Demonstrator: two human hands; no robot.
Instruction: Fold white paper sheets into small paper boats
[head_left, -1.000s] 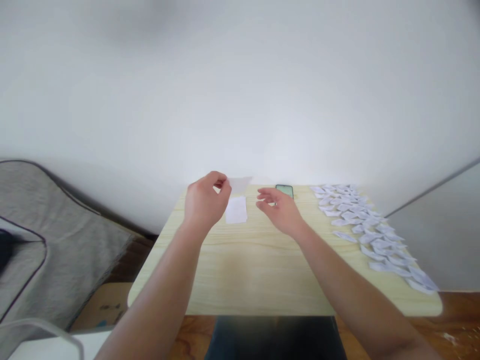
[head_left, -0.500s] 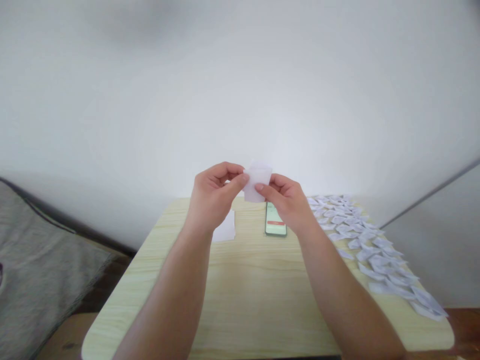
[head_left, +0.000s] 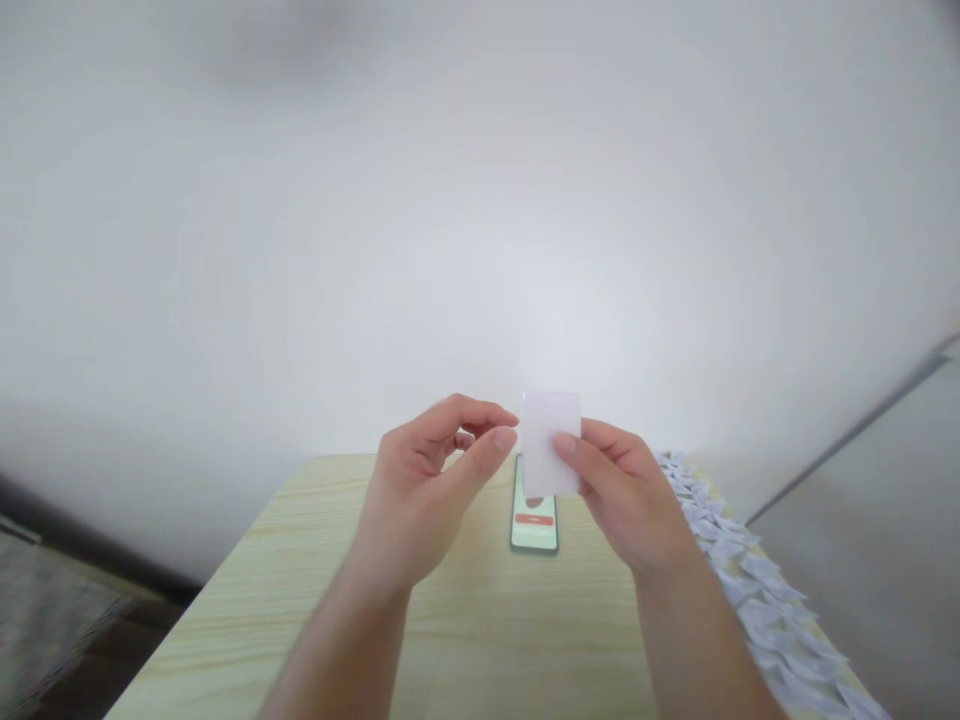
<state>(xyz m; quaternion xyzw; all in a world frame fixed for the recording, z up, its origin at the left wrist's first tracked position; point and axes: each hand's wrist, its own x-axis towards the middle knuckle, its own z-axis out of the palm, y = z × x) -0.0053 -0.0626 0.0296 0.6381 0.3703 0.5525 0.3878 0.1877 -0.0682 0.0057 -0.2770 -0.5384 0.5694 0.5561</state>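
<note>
A small white rectangular piece of paper (head_left: 546, 440) is held upright above the table, pinched at its right edge between the thumb and fingers of my right hand (head_left: 626, 490). It looks flat, though I cannot tell how many layers it has. Just left of the paper, my left hand (head_left: 439, 490) is open, its thumb and index finger slightly apart and their tips close to the paper's left edge. Beneath the paper lies a phone (head_left: 534, 535) with a lit screen, its upper part partly covered from view.
Many folded white paper pieces (head_left: 757, 580) lie in overlapping rows along the right side of the light wooden table (head_left: 285, 580). A white wall (head_left: 450, 200) rises behind the table. Grey cloth (head_left: 45, 610) shows at the lower left.
My left hand has let go of the paper, which now stays in my right hand alone. The view has tilted up, and the white sheets by my left hand no longer show.
</note>
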